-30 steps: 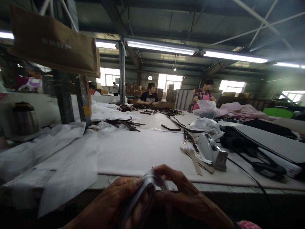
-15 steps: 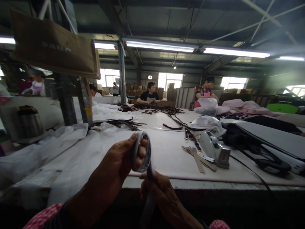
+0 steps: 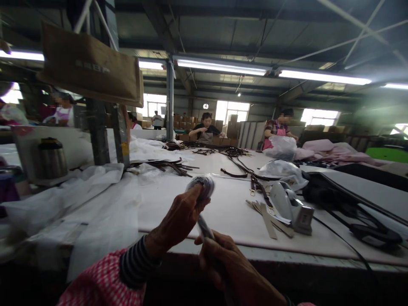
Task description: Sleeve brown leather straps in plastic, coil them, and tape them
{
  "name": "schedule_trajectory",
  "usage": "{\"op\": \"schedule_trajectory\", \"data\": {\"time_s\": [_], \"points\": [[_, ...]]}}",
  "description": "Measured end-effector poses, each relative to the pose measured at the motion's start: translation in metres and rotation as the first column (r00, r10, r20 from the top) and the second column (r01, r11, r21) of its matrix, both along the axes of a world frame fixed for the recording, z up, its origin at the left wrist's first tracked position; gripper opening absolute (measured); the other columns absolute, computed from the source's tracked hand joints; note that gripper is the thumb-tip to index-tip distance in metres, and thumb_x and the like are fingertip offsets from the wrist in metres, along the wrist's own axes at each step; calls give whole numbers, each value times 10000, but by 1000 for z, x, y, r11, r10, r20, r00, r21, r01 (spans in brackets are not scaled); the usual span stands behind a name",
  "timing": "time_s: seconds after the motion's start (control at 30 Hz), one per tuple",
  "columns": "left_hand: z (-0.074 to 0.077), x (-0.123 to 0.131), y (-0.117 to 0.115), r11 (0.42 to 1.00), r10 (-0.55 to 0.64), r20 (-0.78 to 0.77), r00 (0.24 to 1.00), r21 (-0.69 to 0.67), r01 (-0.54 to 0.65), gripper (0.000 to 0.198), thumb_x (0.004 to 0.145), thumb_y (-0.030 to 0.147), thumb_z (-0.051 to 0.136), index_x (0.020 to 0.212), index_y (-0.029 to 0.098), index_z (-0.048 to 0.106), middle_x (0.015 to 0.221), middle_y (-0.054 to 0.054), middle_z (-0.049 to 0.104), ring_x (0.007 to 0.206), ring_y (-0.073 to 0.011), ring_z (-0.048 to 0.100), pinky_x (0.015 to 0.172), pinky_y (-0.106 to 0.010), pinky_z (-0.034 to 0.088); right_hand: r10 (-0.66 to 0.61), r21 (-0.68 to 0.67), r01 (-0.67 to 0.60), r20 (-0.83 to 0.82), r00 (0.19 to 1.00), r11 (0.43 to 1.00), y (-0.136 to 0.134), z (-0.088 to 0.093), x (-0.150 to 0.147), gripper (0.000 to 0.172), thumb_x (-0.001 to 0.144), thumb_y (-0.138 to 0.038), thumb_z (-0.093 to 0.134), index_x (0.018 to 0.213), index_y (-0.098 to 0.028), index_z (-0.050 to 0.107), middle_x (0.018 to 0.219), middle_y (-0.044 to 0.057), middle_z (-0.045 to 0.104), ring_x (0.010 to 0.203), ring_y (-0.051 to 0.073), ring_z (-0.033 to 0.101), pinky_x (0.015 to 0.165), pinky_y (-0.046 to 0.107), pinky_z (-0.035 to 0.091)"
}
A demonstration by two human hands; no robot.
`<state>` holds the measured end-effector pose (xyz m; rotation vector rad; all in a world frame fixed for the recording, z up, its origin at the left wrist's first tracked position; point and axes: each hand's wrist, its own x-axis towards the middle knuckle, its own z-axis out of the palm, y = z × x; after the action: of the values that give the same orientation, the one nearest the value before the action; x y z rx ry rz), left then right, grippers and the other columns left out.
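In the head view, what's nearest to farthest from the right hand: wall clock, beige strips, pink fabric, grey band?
1. Grey band: in the right hand.
2. Beige strips: ahead, right.
3. Pink fabric: farther back, right.
4. Wall clock: far background.

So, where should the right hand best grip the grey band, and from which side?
Probably grip the grey band on the straight part just below its coil, coming from the right. The left hand covers part of the coil, while the straight part slants down to the right hand.
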<state>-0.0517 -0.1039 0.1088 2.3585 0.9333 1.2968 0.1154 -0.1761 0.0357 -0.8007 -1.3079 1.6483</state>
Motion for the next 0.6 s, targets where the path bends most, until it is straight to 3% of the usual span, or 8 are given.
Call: {"op": "schedule_trajectory", "data": {"time_s": [0.07, 0.13, 0.3, 0.37, 0.47, 0.53, 0.6], "points": [[-8, -6, 6, 994, 27, -147, 989, 109, -11, 130, 1018, 232, 508, 892, 198, 520, 800, -16, 619, 691, -165, 583, 649, -285, 402, 37, 3, -38, 81, 996, 999, 1, 10, 12, 438, 975, -550, 593, 1113, -135, 620, 679, -6, 621, 379, 37, 374, 345, 156, 236], [-16, -11, 9, 981, 7, -290, 957, 187, 49, 152, 1036, 215, 461, 892, 202, 507, 796, -11, 601, 668, -159, 558, 635, -291, 380, 63, 16, -67, 177, 982, 998, 0, 26, 25, 415, 964, -540, 612, 1049, -135, 629, 616, -24, 600, 360, 38, 334, 335, 167, 209], [-28, -15, -1, 955, -68, -486, 871, 220, 197, 200, 1022, 398, 556, 999, 201, 532, 895, -43, 648, 772, -217, 627, 674, -326, 426, -6, 19, -3, 447, 895, 1000, -3, 62, 54, 393, 872, -473, 749, 1085, -149, 680, 645, -38, 601, 491, 70, 460, 455, 176, 352], [-31, -13, -5, 955, -63, -508, 859, 221, 200, 307, 957, 452, 660, 1078, 197, 537, 953, -59, 664, 846, -250, 649, 711, -343, 449, -51, 35, 38, 543, 838, 999, 3, 66, 62, 488, 785, -439, 828, 1164, -169, 681, 745, -22, 654, 559, 97, 540, 501, 196, 410], [-37, -10, -5, 956, -40, -569, 821, 218, 197, 299, 921, 362, 720, 1088, 186, 545, 967, -67, 668, 855, -262, 651, 706, -344, 442, 19, 39, -56, 626, 779, 998, 17, 65, 70, 516, 751, -392, 839, 1188, -185, 658, 762, -22, 677, 517, 107, 539, 475, 216, 403], [-42, -8, -3, 964, -20, -593, 805, 201, 172, 198, 938, 302, 686, 1023, 182, 553, 935, -63, 670, 814, -248, 647, 675, -331, 418, 8, 126, -125, 672, 741, 984, 23, 65, 72, 373, 826, -392, 773, 1115, -185, 663, 703, -34, 653, 490, 98, 487, 468, 215, 362], [-44, -8, -1, 973, -3, -584, 812, 185, 137, 112, 953, 257, 641, 961, 185, 555, 895, -54, 670, 771, -230, 637, 647, -318, 388, -147, 333, -161, 733, 664, 929, 25, 69, 72, 242, 907, -399, 706, 1034, -194, 686, 723, -24, 654, 574, 112, 520, 545, 229, 376]]}}
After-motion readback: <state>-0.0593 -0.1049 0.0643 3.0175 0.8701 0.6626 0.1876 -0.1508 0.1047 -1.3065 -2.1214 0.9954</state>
